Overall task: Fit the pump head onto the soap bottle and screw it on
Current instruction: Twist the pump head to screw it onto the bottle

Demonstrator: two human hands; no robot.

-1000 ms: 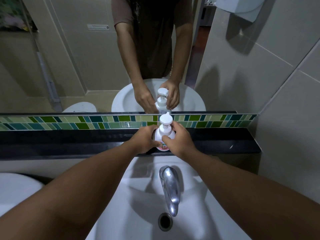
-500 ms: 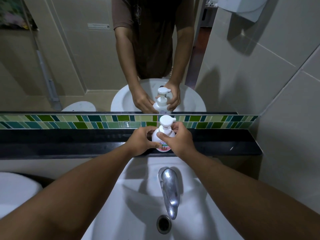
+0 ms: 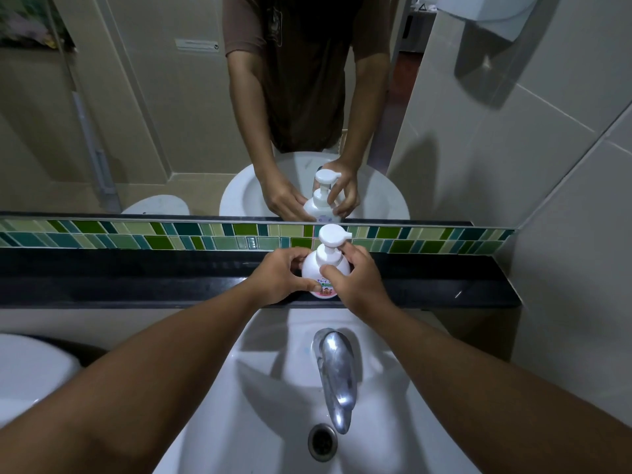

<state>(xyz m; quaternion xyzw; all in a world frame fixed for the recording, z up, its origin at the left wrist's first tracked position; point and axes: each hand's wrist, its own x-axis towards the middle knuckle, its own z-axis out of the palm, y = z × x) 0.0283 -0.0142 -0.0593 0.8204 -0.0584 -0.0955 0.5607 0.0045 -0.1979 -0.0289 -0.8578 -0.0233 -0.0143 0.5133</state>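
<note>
A white soap bottle [image 3: 313, 268] with a pink label stands upright on the black ledge [image 3: 136, 278] behind the sink. The white pump head [image 3: 331, 236] sits on the bottle's neck, its nozzle pointing right. My left hand [image 3: 282, 277] wraps the bottle's left side, thumb near the label. My right hand [image 3: 355, 278] is at the bottle's right side, thumb on its shoulder below the pump collar and forefinger raised near the nozzle. The bottle's lower right part is hidden by my right hand.
A white sink [image 3: 273, 405] lies below the ledge, with a chrome tap [image 3: 337, 374] and a drain [image 3: 322, 441]. A mirror [image 3: 154, 114] above a green tile strip [image 3: 136, 236] reflects a person, the bottle and both hands. A tiled wall [image 3: 564, 200] stands on the right.
The pump's nozzle has turned to point right. My right hand's fingers have shifted from around the collar to a looser hold, forefinger lifted. The bottle stays on the ledge.
</note>
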